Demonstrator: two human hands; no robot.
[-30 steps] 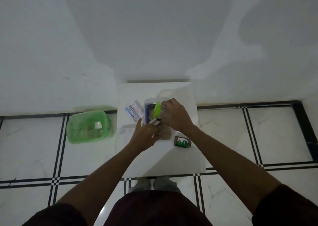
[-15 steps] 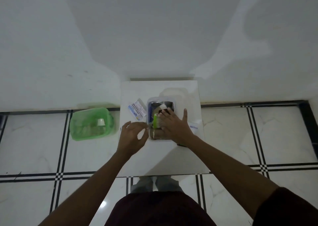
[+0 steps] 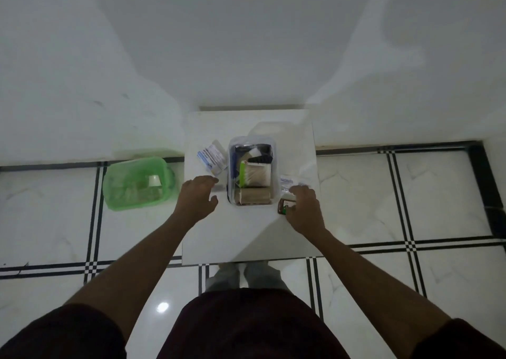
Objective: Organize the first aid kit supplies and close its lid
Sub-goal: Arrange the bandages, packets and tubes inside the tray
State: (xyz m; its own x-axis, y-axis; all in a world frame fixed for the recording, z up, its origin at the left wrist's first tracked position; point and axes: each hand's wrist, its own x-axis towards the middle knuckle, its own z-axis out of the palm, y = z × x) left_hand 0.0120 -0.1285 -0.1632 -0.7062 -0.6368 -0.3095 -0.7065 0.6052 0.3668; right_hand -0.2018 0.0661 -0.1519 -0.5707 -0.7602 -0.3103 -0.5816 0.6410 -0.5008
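A clear plastic first aid box stands open on a small white table, filled with a green tube, tan bandage rolls and dark items. My left hand hovers just left of the box, fingers apart, over a small flat packet whose edge barely shows. My right hand rests to the right of the box, fingers on a small dark bottle with a green cap. A blue-and-white medicine box lies left of the box, and a white sachet lies to its right.
A green translucent lid or container lies on the tiled floor left of the table. A white wall rises directly behind the table. My feet stand at the table's near edge.
My right hand has left the inside of the box and moved right and down onto the small bottle. My left hand drifted slightly toward the packet at the box's left.
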